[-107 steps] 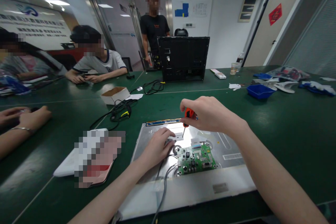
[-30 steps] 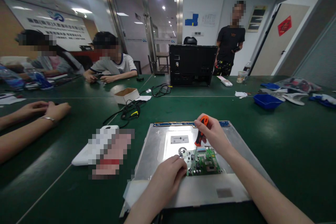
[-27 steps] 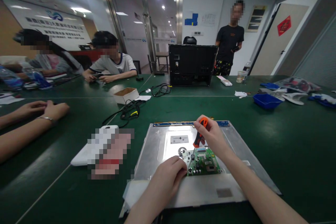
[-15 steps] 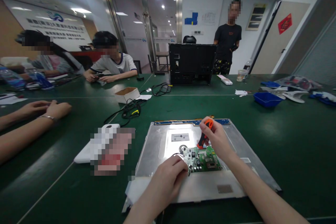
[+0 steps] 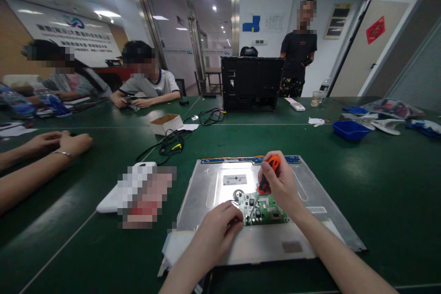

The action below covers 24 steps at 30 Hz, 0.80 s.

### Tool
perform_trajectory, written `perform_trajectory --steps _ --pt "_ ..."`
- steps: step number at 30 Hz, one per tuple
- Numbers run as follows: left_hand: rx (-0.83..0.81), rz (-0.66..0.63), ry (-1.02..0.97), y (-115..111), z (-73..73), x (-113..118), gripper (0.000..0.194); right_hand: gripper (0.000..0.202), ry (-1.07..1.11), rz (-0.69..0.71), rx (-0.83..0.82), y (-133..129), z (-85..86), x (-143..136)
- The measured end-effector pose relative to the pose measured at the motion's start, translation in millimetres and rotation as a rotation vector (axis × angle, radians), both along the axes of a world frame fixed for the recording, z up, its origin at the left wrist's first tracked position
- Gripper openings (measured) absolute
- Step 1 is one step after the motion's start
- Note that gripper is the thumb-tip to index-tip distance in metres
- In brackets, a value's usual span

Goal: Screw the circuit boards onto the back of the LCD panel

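My right hand [image 5: 280, 177] is wrapped round the orange and black handle of a screwdriver [image 5: 274, 163]. Its thin shaft slants down and left over a green circuit board [image 5: 267, 209]; the exact spot the tip meets is too small to make out. At the board's left edge, the curled fingers of my left hand [image 5: 222, 225] pinch the rim, with the fingertips partly hidden. Beneath both hands lies a flat silver display panel [image 5: 200, 193], back side up. A narrow blue circuit strip [image 5: 223, 161] runs along its far edge.
Left of the panel lies a white device [image 5: 127, 188], partly blurred out. Black cables [image 5: 172, 142] and an open box [image 5: 167, 124] are farther back. A black monitor housing [image 5: 253, 85] stands opposite, a blue tray [image 5: 351, 129] at right. Another person's hands [image 5: 74, 144] rest at left.
My right hand has rolled slightly around the screwdriver handle, covering more of it. My left hand stays at the board's edge. The whole view has shifted very slightly.
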<state>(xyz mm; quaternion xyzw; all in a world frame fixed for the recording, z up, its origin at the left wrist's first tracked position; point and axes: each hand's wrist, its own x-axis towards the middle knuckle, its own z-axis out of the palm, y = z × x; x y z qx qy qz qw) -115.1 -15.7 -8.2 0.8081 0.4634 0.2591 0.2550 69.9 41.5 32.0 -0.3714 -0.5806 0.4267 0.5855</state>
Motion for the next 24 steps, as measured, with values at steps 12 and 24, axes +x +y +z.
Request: perform_trajectory --steps 12,24 --pt "0.031 -0.002 0.001 0 -1.1 0 0.016 0.025 -0.194 -0.063 0.291 -6 -16.9 -7" --pt "0.019 -0.003 0.006 1 -2.7 0 0.015 0.02 -0.385 -0.092 0.495 -13 -15.3 -9"
